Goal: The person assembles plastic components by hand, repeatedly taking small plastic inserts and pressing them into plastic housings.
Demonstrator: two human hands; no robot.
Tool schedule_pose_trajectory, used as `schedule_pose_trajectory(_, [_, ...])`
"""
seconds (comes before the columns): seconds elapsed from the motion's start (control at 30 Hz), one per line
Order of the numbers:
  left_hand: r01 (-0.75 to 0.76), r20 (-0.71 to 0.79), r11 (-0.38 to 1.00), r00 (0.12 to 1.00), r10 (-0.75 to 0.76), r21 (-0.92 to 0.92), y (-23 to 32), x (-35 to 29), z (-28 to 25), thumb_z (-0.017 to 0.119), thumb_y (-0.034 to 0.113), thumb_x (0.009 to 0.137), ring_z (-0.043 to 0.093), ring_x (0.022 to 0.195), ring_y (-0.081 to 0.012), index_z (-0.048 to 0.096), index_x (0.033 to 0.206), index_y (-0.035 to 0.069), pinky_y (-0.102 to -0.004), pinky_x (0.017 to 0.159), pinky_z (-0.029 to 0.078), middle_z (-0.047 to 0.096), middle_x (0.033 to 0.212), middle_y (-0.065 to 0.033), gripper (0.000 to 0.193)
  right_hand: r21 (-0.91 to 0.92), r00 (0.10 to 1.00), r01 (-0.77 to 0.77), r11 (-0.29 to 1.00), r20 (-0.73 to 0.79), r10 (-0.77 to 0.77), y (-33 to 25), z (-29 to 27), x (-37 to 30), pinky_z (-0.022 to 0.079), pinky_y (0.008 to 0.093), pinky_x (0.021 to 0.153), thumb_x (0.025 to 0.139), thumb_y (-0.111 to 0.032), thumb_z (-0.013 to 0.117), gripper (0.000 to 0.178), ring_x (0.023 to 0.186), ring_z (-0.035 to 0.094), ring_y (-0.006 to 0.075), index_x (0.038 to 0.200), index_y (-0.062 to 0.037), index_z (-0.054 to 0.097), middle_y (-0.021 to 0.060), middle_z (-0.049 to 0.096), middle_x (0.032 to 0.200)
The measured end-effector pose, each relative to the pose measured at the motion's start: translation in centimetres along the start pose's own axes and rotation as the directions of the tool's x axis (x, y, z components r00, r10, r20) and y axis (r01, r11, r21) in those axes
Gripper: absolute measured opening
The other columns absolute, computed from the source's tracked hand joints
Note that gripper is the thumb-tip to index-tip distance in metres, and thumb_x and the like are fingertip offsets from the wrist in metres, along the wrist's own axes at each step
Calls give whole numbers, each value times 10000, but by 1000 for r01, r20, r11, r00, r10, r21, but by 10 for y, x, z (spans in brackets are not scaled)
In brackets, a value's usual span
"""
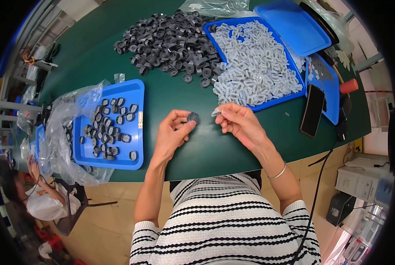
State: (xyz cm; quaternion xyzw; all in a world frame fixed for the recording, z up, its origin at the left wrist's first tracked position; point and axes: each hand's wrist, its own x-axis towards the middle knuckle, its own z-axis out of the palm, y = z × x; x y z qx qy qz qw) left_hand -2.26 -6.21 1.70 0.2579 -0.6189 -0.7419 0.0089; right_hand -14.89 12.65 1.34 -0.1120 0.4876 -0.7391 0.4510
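My left hand pinches a round dark grey plastic cap between thumb and fingertips, above the green table. Just to its right, my right hand holds a small translucent white plastic piece by its end. The cap and the white piece are apart, with a short gap between the hands. Beyond my right hand, a blue tray is heaped with like white pieces. A big pile of dark grey caps lies on the table at the far middle.
On the left, a blue tray holds several dark caps with pale inserts, beside a crumpled clear plastic bag. To the right are a phone, a red cylinder and more blue trays. Another person sits at the lower left.
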Motion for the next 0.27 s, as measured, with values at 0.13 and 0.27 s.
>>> schedule_pose_trajectory(0.13, [68, 140, 977, 989, -40, -202, -5, -11, 14, 614, 4, 878, 623, 666, -109, 540, 1147, -9, -171, 446, 474, 656, 993, -127, 279, 292, 995, -102, 951, 26, 99, 8, 2, -9, 568, 224, 638, 954, -166, 592, 228, 706, 630, 106, 1085, 19, 611, 83, 662, 858])
schedule_pose_trajectory(0.27, [78, 137, 964, 990, -44, -256, -7, -14, 27, 620, 12, 880, 647, 710, -135, 532, 1188, -6, -178, 464, 497, 658, 1027, -126, 321, 314, 996, -84, 946, 43, 75, 16, -4, -11, 538, 218, 658, 944, -166, 608, 202, 737, 618, 86, 1072, -11, 627, 75, 669, 901])
